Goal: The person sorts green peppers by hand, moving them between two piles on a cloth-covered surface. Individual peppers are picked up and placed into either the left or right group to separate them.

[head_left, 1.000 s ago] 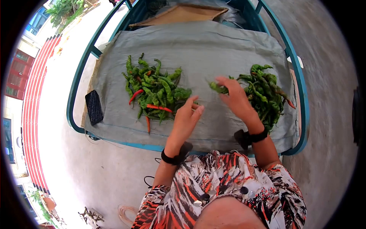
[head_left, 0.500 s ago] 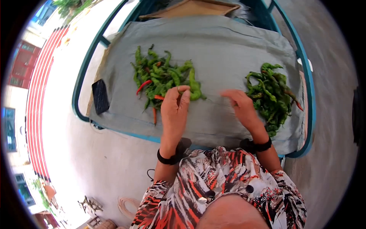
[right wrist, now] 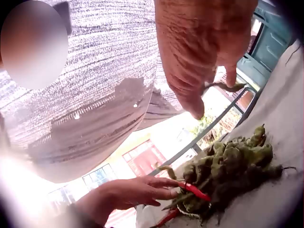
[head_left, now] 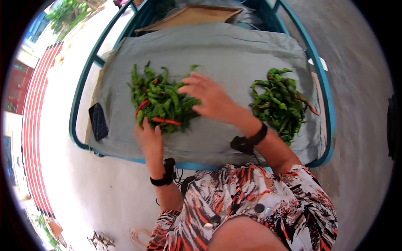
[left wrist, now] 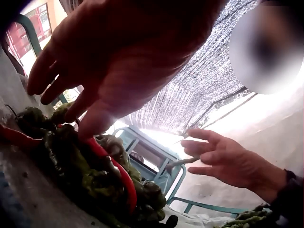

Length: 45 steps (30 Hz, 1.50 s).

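A heap of twisted green chili peppers (head_left: pixel 161 94), with a few red ones, lies on the left of the cloth. My left hand (head_left: pixel 149 140) is at its near edge, fingers extended, fingertips right at a red chili pepper (right wrist: pixel 194 191). Another orange-red chili pepper (head_left: pixel 166 121) lies along the heap's front. Over the heap's right side is my right hand (head_left: pixel 211 98). It pinches a slim green chili pepper (right wrist: pixel 225 87) between thumb and fingers, mostly hidden by the hand in the head view. A second heap of green chili peppers (head_left: pixel 278 102) lies on the right.
The grey cloth (head_left: pixel 217 54) covers the bed of a cart with a teal rail (head_left: pixel 314 54). A dark phone (head_left: pixel 98 121) lies at the cloth's left edge. A tan tray-like board (head_left: pixel 197 16) rests at the back.
My right hand has swung left from beside the right heap to over the left heap. My left hand, which handled a light green chili pepper, has shifted left to the near edge.
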Tool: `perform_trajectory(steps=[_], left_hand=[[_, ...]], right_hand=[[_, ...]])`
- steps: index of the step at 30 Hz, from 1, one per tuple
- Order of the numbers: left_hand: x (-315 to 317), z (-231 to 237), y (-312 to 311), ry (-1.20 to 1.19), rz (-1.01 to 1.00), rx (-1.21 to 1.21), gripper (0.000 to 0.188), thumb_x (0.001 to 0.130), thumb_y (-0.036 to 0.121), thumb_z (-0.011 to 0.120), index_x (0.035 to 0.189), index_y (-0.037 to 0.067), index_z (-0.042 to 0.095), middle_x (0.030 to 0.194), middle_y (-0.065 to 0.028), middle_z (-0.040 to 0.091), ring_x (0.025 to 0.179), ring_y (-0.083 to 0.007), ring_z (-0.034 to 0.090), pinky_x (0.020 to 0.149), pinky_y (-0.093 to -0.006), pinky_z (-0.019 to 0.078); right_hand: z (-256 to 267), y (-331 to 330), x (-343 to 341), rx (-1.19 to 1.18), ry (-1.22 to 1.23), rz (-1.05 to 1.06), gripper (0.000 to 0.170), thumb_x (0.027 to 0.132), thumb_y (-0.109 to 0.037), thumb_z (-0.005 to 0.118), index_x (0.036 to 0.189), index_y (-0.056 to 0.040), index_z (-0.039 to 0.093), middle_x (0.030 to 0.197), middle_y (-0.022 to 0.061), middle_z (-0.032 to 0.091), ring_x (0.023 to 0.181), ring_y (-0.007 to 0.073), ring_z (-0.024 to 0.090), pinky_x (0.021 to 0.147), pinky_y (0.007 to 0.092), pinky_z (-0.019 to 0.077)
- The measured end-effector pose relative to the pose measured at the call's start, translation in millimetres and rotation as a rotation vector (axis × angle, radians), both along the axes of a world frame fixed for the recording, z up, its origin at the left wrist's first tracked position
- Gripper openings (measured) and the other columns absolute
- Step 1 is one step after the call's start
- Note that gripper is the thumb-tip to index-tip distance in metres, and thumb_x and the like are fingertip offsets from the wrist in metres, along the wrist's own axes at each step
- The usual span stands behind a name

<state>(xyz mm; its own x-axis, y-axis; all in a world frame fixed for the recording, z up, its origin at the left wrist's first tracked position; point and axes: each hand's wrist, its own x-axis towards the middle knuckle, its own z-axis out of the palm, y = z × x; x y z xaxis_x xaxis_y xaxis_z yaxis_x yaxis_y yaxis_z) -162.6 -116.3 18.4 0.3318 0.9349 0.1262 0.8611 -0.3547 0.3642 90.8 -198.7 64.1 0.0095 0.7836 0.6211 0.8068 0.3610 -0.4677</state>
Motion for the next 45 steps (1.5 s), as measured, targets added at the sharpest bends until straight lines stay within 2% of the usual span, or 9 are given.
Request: perform_trajectory(steps=[6,11,17,20,24,33,34,39,45], left_hand=[[10.5,33.2,-11.0,-0.022,-0.010,-0.085,0.050,0.092,0.019,0.066,0.139,0.004,0.053,0.146,-0.0249,0.044,0.136,-0.0424,0.039,0.110,-0.0501,0.0350],[40.3,59.7,-32.7,-0.256,-0.264,-0.047,0.040,0.092,0.009,0.064,0.131,0.004,0.058,0.138,-0.0198,0.053,0.128,-0.0382,0.047,0.108,-0.0453,0.0372],[75.9,59.3,-49.0,-0.466,-0.662,-0.258,0.035,0.090,0.004,0.064,0.124,0.004,0.061,0.124,-0.0166,0.062,0.117,-0.0339,0.058,0.101,-0.0390,0.0449],[87.8,48.6,-56.2,-0.412,-0.828,-0.348,0.033,0.089,0.004,0.064,0.122,0.005,0.062,0.121,-0.0164,0.063,0.113,-0.0350,0.059,0.097,-0.0384,0.0474],[96.7,51.7,-69.9,-0.453,-0.864,-0.450,0.033,0.091,0.007,0.065,0.124,0.004,0.063,0.111,-0.0115,0.067,0.098,-0.0237,0.066,0.083,-0.0340,0.0504],[103.5,57.8,-76.0,-0.557,-0.830,-0.691,0.030,0.094,0.009,0.064,0.124,0.004,0.064,0.110,-0.0071,0.070,0.093,-0.0171,0.066,0.079,-0.0296,0.0508],[102.8,57.7,-76.6,-0.589,-0.792,-0.756,0.032,0.095,0.010,0.062,0.126,0.004,0.062,0.111,-0.0069,0.070,0.095,-0.0170,0.066,0.080,-0.0297,0.0511],[112.9,35.3,-75.4,-0.849,-0.578,-0.969,0.045,0.100,0.013,0.057,0.143,0.004,0.045,0.122,-0.0096,0.065,0.099,-0.0174,0.065,0.083,-0.0296,0.0521],[110.3,49.1,-66.4,-1.340,-0.239,-0.933,0.061,0.098,0.010,0.056,0.152,0.006,0.028,0.138,-0.0171,0.052,0.103,-0.0196,0.063,0.086,-0.0327,0.0524]], right_hand=[[-27.3,-40.6,1.5,-0.312,0.159,0.024,0.045,0.074,-0.005,0.072,0.118,-0.0107,0.063,0.129,0.0130,0.059,0.122,0.0361,0.053,0.102,0.0475,0.0444],[15.7,-110.5,32.1,-0.253,-0.298,-0.451,0.040,0.079,-0.013,0.071,0.118,-0.0126,0.064,0.129,0.0116,0.058,0.121,0.0323,0.053,0.102,0.0491,0.0386],[28.7,-192.5,100.0,-0.323,-0.418,-1.178,0.045,0.082,-0.017,0.072,0.126,-0.0158,0.062,0.120,0.0096,0.063,0.116,0.0289,0.056,0.103,0.0538,0.0337],[15.2,-223.2,124.3,-0.604,-0.222,-1.187,0.040,0.084,-0.015,0.070,0.124,-0.0148,0.063,0.111,0.0093,0.066,0.107,0.0291,0.061,0.098,0.0506,0.0394],[22.2,-220.6,113.6,-0.258,-0.013,-1.227,0.029,0.087,-0.008,0.065,0.116,-0.0119,0.067,0.105,0.0094,0.067,0.096,0.0315,0.064,0.081,0.0408,0.0495],[35.4,-150.4,76.9,0.021,0.152,-0.972,0.028,0.092,-0.001,0.061,0.119,-0.0077,0.066,0.113,0.0111,0.066,0.099,0.0266,0.065,0.086,0.0350,0.0504],[32.6,-140.5,77.7,0.070,0.323,-0.927,0.027,0.092,0.000,0.060,0.117,-0.0073,0.067,0.113,0.0111,0.065,0.101,0.0271,0.064,0.086,0.0358,0.0504],[34.9,-110.4,37.8,0.161,0.233,-0.671,0.029,0.089,0.001,0.061,0.115,-0.0083,0.067,0.111,0.0106,0.065,0.104,0.0280,0.063,0.088,0.0372,0.0506],[31.2,-108.2,-5.0,-0.225,0.238,-0.046,0.039,0.081,-0.011,0.073,0.119,-0.0095,0.065,0.117,0.0121,0.065,0.111,0.0326,0.060,0.094,0.0413,0.0497]])
